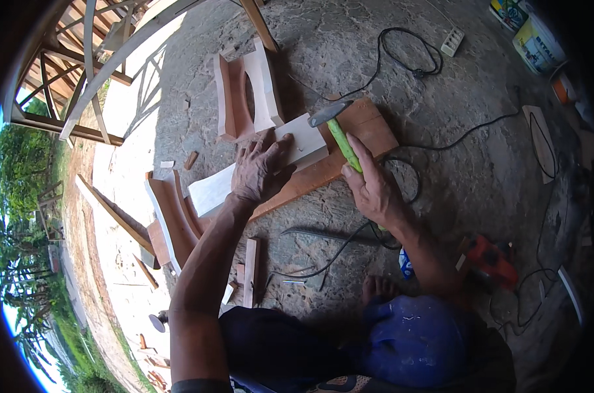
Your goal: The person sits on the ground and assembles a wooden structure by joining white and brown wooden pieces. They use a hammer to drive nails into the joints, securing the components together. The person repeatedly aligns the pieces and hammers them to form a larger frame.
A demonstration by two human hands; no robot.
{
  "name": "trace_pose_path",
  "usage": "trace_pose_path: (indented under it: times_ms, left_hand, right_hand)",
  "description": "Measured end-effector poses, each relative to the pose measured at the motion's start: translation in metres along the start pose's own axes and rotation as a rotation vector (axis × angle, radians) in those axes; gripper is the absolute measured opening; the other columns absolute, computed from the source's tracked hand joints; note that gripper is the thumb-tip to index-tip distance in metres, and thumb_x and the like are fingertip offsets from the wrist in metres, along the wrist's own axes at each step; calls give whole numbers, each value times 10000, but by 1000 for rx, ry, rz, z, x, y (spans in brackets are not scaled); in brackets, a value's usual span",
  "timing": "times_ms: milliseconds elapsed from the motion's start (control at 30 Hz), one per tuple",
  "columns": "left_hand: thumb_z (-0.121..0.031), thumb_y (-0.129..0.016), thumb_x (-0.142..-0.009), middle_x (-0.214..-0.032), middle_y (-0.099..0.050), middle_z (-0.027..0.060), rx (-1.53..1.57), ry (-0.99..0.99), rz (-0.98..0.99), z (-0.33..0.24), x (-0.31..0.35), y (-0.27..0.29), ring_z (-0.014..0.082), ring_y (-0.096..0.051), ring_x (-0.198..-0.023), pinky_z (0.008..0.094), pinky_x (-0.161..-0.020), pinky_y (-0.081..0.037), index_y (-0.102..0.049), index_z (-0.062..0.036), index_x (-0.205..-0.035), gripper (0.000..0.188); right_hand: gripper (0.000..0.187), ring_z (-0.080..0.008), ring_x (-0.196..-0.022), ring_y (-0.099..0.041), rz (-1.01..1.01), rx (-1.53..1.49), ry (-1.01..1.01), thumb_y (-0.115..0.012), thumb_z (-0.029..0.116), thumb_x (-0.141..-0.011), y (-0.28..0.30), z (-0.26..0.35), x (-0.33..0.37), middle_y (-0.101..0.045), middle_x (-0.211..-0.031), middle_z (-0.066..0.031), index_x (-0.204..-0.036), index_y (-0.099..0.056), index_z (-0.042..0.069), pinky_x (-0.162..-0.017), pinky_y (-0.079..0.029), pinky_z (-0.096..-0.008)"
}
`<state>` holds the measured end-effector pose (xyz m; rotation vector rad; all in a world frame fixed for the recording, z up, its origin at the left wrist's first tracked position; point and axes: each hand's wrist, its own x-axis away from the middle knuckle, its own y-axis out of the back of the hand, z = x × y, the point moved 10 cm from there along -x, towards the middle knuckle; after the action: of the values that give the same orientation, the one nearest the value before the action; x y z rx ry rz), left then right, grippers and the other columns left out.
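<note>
My right hand (374, 191) is wrapped round the bright green handle of a hammer (344, 143). Its dark metal head is above the right end of a pale shaped wooden piece (213, 190); whether it touches cannot be told. My left hand (263, 169) spans that piece near its middle, fingers toward the far side and thumb toward the near side, holding it down. Beneath lies a reddish-brown wooden plank (370, 126), running diagonally across the floor.
Beyond my left hand is a curved wooden assembly (228, 98); another curved piece (173, 208) rests on the plank's left end. A red power tool (490, 262), black cables (464, 141), a socket strip (453, 41) and a white bucket (538, 44) are to the right. Offcuts (251, 272) lie near my legs.
</note>
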<state>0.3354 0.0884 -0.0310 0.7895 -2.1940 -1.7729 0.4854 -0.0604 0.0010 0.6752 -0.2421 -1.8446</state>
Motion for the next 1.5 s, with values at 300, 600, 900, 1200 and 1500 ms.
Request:
trace_pose_path:
  times_ms: [300, 600, 900, 1200, 1500]
  left_hand:
    - [-398, -741, -858, -1482, -463, 206, -9, 85, 21, 10, 8, -3, 417, -502, -1302, 538, -1095, -356, -510, -256, -1444, 646]
    - [-402, -720, -879, -1483, -462, 227, 35, 90, 44, 5, 7, -4, 436, -480, -1331, 548, -1110, -354, -500, -254, -1449, 628]
    - [-385, -683, -899, -1523, -424, 216, 0, 103, 54, 14, 12, -9, 435, -499, -1311, 533, -1108, -364, -457, -279, -1466, 620]
    - [-373, -710, -866, -1564, -375, 237, 20, 117, 105, 13, 16, -5, 449, -483, -1338, 522, -1116, -365, -432, -289, -1479, 678]
    - [-390, -713, -868, -1524, -415, 220, 4, 105, 8, 22, -2, 13, 442, -509, -1284, 527, -1089, -375, -458, -266, -1455, 652]
  right_hand:
    - [520, -477, -1077, -668, 27, 92, 137, -560, 50, -1004, 18, 67, -5, -585, -1287, -338, -1498, -404, 11, -850, -573, -474]
    - [692, -464, -874, -698, 315, 416, -23, -587, -5, -953, -22, 37, 2, -679, -970, -278, -1584, -326, 110, -698, -563, -515]
    - [682, -388, -794, -722, -20, 255, 320, -501, 30, -1016, 39, 125, -5, -698, -984, -248, -1617, -186, 91, -642, -560, -436]
    - [635, -460, -837, -704, 8, 361, 355, -566, 35, -990, 18, 134, -23, -689, -1010, -297, -1571, -311, 33, -682, -570, -479]
    - [615, -449, -911, -709, 484, 416, -22, -552, 62, -1005, -31, 41, -1, -692, -1128, -288, -1570, -313, 14, -679, -572, -444]
